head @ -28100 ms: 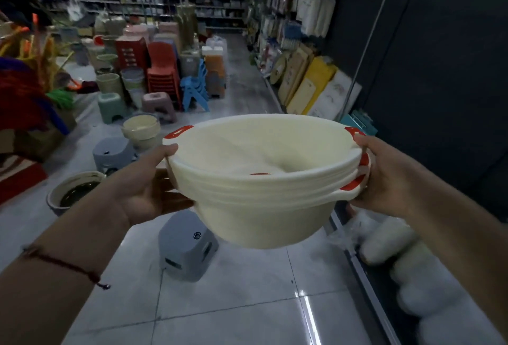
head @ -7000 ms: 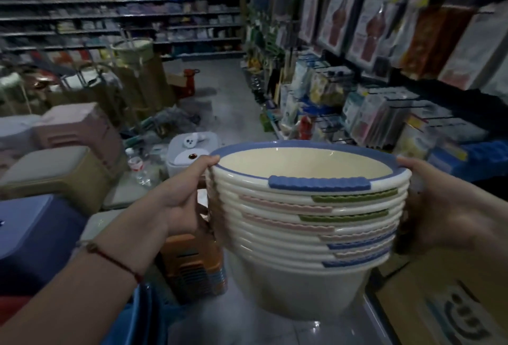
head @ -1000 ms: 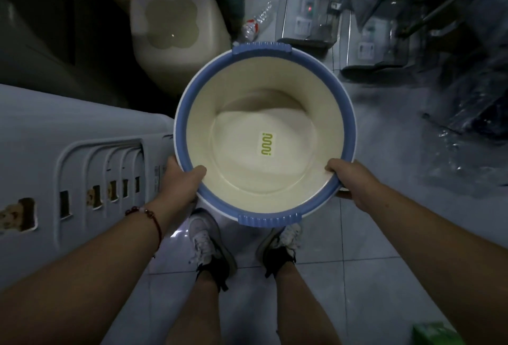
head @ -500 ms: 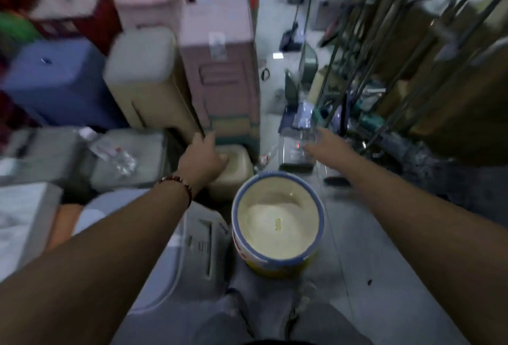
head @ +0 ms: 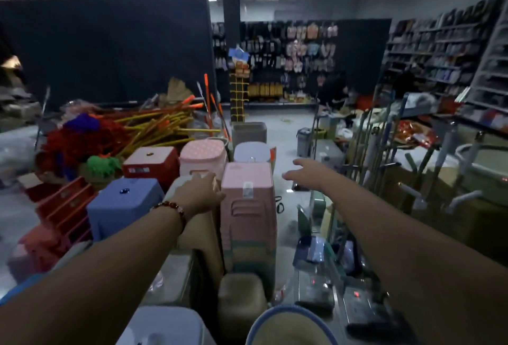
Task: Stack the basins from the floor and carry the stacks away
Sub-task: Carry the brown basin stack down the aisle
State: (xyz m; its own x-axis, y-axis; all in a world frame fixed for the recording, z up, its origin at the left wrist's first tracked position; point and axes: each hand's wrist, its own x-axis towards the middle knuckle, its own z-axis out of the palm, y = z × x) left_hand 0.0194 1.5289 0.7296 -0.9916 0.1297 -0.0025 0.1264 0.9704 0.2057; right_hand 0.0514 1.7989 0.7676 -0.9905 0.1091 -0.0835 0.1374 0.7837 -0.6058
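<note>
blue-rimmed cream plastic basin stack [head: 291, 326] sat low at the bottom edge, free of both hands. left hand [head: 199, 193] and right hand [head: 308, 172] were extended forward, fingers relaxed, holding nothing. recommended: step clear without knocking the pink plastic stool stack [head: 248, 212].

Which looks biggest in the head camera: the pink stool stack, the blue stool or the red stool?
1. Pink stool stack, clearly largest.
2. Blue stool.
3. Red stool, though it stands farther off, so its true size against the blue one is unsure.
</note>
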